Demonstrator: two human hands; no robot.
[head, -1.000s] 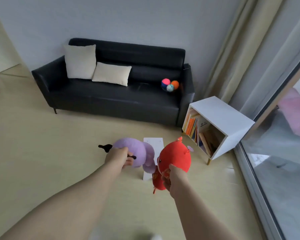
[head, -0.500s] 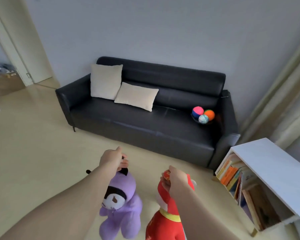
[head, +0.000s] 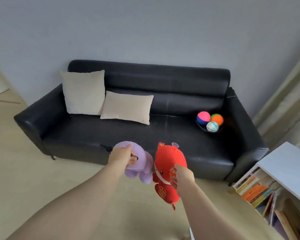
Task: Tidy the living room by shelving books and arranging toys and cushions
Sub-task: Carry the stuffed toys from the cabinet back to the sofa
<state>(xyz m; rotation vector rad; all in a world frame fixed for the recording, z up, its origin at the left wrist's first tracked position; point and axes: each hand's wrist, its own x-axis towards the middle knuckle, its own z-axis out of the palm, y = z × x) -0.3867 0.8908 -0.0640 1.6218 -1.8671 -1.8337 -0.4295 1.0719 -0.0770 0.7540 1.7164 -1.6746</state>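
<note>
I count two plush toys, two cushions, three balls, one sofa (head: 163,135) and one white shelf unit (head: 284,163). My left hand (head: 121,155) has its grip curled tight on the purple plush (head: 140,151), fingers closed round a black part near its head. My right hand (head: 184,174) has its grip closed on the side of the red plush (head: 170,158). Both toys hang side by side in the air just in front of the sofa's front edge, touching or nearly so. Each has its long axis running head toward the sofa and feet down toward the pale floor (head: 24,170). The red one's face seems to turn toward the purple one, though the blur makes that uncertain.

On the sofa's left half a square cushion (head: 83,92) leans upright on the backrest, with a rectangular cushion (head: 126,107) overlapping its corner. At the sofa's right end sit a pink-and-blue ball (head: 203,117), an orange ball (head: 217,119) and a pale ball (head: 212,126), all touching. The shelf unit, right of the sofa, holds a row of books (head: 253,191). A grey wall (head: 145,32) stands behind the sofa.
</note>
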